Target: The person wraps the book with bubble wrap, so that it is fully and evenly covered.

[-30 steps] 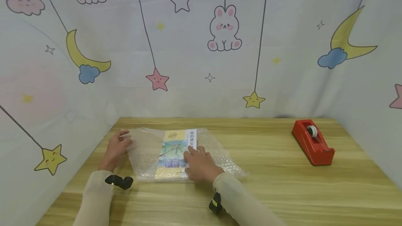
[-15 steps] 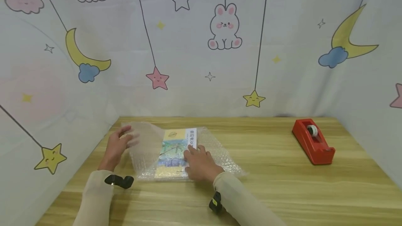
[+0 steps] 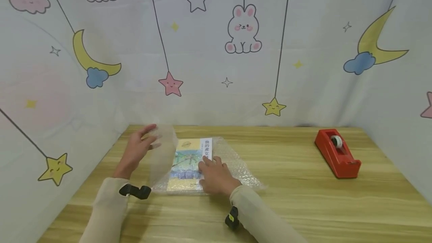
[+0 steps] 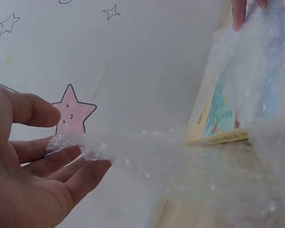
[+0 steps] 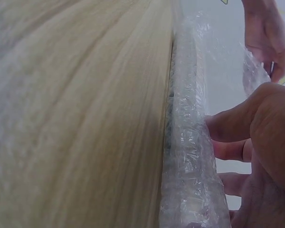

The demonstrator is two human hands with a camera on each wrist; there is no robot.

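A book [image 3: 186,158] with a yellow, green and blue cover lies flat on a sheet of bubble wrap [image 3: 233,162]. Its title strip runs down the right side. My right hand [image 3: 217,175] rests on the book's right part, fingertips pressing down. To the left, my left hand [image 3: 138,149] lifts the wrap's left flap. In the left wrist view, the flap's edge [image 4: 97,147] lies across the fingers, and the thumb stands apart from it. The right wrist view shows the wrapped edge [image 5: 187,137] low against the table, with my right fingers touching it.
A red tape dispenser [image 3: 337,155] with a small roll stands at the table's right rear. The wooden table [image 3: 303,209] meets printed fabric walls [image 3: 202,48] at the back and sides. A black wrist camera [image 3: 135,191] sits on the left cuff.
My left hand has moved up and to the right, raising the wrap's left flap toward the book. The right hand stays in place on the book.
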